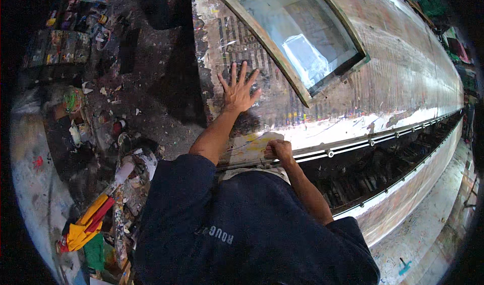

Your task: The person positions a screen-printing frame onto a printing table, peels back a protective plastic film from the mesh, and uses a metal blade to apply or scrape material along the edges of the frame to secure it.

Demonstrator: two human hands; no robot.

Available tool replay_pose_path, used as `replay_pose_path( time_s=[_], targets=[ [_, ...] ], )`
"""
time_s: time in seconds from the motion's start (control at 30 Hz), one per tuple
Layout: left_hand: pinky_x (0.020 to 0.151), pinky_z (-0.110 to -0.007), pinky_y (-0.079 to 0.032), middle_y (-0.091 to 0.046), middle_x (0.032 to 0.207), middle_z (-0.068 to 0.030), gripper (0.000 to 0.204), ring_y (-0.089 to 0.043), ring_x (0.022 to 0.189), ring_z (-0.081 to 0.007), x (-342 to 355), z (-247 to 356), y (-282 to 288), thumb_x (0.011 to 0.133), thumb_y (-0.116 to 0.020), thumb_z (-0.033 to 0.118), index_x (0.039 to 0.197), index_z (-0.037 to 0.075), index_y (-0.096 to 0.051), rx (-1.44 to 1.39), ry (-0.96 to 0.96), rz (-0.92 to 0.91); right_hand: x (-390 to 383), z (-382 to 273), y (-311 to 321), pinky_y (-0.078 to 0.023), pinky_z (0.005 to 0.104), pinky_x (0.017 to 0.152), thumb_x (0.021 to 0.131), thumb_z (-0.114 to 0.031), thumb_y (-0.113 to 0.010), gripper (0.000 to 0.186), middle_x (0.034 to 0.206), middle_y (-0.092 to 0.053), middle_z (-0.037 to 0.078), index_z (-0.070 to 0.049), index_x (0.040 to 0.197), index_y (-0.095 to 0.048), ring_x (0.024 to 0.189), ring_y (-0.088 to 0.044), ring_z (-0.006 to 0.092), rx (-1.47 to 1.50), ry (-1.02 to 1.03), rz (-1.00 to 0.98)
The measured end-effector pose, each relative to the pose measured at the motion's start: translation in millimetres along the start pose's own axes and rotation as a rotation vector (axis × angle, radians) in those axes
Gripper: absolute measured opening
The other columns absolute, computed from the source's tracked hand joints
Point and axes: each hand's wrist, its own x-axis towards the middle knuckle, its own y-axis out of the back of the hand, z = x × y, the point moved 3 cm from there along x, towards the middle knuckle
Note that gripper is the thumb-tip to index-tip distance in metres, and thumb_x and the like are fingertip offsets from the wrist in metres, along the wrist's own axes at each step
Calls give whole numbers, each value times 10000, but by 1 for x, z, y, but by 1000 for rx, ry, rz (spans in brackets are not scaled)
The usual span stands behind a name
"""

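My left hand [239,94] lies flat on a long, paint-stained table [322,103], its fingers spread and nothing in them. By the near edge of that table, my right hand [281,150] is curled closed beside the white edge strip. What its fingers hold, if anything, is hidden. Beyond and to the right of my left hand, a framed screen [302,30] with a wooden border lies on the tabletop. A bright patch of light shines on its pale mesh. Dark printed stripes [242,38] mark the surface between the left hand and the frame.
A metal rail with round knobs [330,153] runs along the table's near edge. Across a dark gap stands a second long table [403,204]. To the left, the dark floor [151,68] carries scraps and paint containers. Yellow, red and green cloths [91,224] hang at lower left.
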Motion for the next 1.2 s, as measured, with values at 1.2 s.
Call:
replay_pose_path(
  time_s=[1.2],
  targets=[
    [1185, -597, -334, -499, 1547, -218, 549, -408, 1470, -445, -42, 88, -20, 961, -688, 278, 1451, 88, -531, -361, 453, 228, 0, -44, 129, -599, 339, 739, 1029, -173, -659, 296, 947, -747, 128, 61, 1209, -682, 819, -736, 210, -353, 403, -288]
  ],
)
